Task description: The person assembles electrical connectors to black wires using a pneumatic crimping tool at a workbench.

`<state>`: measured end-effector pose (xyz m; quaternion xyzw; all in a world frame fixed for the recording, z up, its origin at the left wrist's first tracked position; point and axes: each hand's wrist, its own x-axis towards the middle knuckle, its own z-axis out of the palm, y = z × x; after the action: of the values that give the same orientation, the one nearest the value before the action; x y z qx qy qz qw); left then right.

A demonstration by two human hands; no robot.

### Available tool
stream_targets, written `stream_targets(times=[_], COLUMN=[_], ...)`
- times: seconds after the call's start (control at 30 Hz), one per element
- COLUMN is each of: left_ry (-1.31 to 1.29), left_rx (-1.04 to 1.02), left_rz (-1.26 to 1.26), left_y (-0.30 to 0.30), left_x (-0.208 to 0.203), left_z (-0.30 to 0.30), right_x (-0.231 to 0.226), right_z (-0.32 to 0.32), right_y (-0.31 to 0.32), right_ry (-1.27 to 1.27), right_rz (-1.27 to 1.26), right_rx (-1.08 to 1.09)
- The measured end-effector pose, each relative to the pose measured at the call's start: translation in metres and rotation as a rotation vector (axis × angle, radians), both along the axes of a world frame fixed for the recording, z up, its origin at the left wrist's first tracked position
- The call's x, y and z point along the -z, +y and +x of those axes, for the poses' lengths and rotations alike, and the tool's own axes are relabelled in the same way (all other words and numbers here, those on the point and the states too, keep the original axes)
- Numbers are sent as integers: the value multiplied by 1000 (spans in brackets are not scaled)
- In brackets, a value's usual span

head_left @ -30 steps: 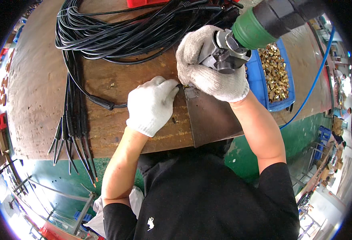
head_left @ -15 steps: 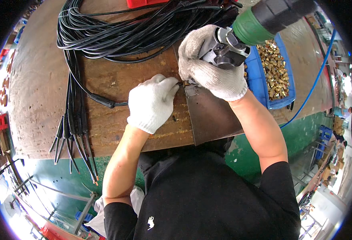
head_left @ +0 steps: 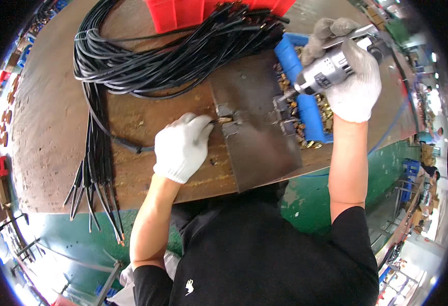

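Workbench [head_left: 56,127] carries a black cable bundle [head_left: 147,66] at 11 o'clock. Steel plate [head_left: 257,132] centre. Right hand [head_left: 349,76], 2 o'clock, wraps the power driver [head_left: 331,69]. Left hand [head_left: 182,148] pinches a brass fitting [head_left: 224,121] at the plate's edge. Risk: driver bit slipping onto fingertips, judging by their closeness.

Bright, even indoor light; glare whitens the lower corners. Fisheye bending curves the surface [head_left: 50,132] edges; black vignette rings the frame.
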<state>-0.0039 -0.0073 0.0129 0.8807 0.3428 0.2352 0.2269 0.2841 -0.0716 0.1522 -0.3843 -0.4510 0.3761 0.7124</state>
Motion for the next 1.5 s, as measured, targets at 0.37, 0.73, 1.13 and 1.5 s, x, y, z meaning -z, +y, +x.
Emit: stream_targets(times=[0.37, 0.73, 1.13, 1.5], left_ry=[-193, -184, -110, -22], left_rx=[-27, -60, 40, -150], left_rz=[-209, -261, -35, 115], left_y=[-10, -4, -4, 14], left_x=[-53, -64, -70, -79], left_z=[-16, -1, -2, -52], right_x=[63, 69, 88, 54], right_z=[138, -39, -73, -67], right_y=[-22, -24, -23, -4], right_ry=[-1101, -498, 70, 12], right_rz=[-985, -561, -592, -521], right_rx=[669, -98, -207, -97])
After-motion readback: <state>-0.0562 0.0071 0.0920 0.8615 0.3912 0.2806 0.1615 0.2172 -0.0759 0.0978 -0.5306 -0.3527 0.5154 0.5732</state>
